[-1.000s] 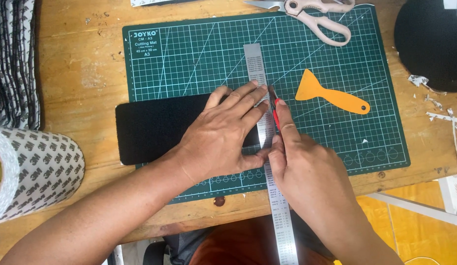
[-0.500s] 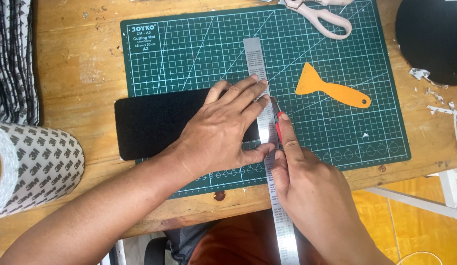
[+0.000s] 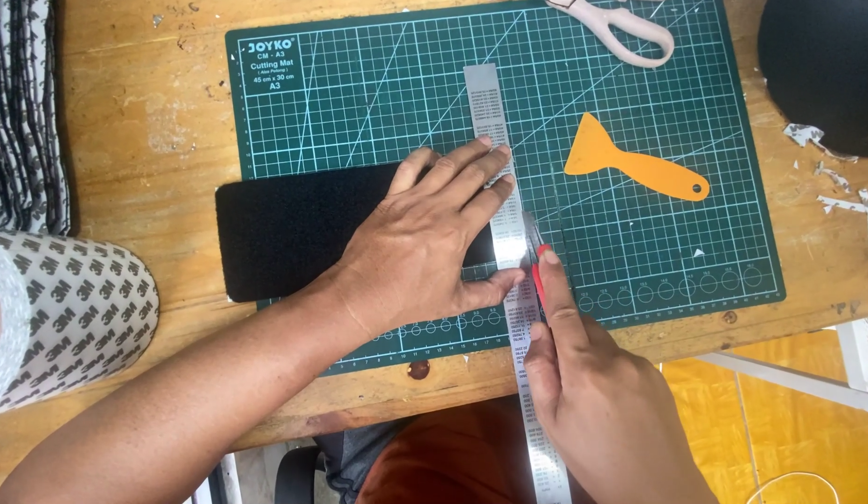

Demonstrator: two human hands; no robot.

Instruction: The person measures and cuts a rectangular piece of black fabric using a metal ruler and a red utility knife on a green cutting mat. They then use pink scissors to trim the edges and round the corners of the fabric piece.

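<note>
the blade of the red craft knife [image 3: 538,269] is mostly hidden behind the right hand [image 3: 597,401], so only a short red stretch and a thin tip show beside the steel ruler [image 3: 505,243], and how far the tip bites into the material cannot be made out. the ruler's near end runs off the bottom of the view, and its middle is covered by the left hand [image 3: 424,243]. the black foam sheet [image 3: 294,229] is partly hidden under that same hand, so its right edge by the ruler is hard to see. the left hand lies flat with fingers spread, pressing ruler and sheet down onto the green cutting mat [image 3: 378,103], thumb stretched along the ruler's near part. the right hand is closed around the knife, forefinger laid along its back, just right of the ruler. the sheet lies on the left part of the mat and overhangs its left edge onto the wooden table [image 3: 145,131]. right of the ruler on the mat lies an orange plastic scraper [image 3: 630,166]; at the mat's far edge a pair of pink-handled scissors [image 3: 630,33] is cut off by the frame. left of the mat stands a large patterned tape roll [image 3: 61,317], half out of view, and a black round object [image 3: 821,65] is right of the mat.
</note>
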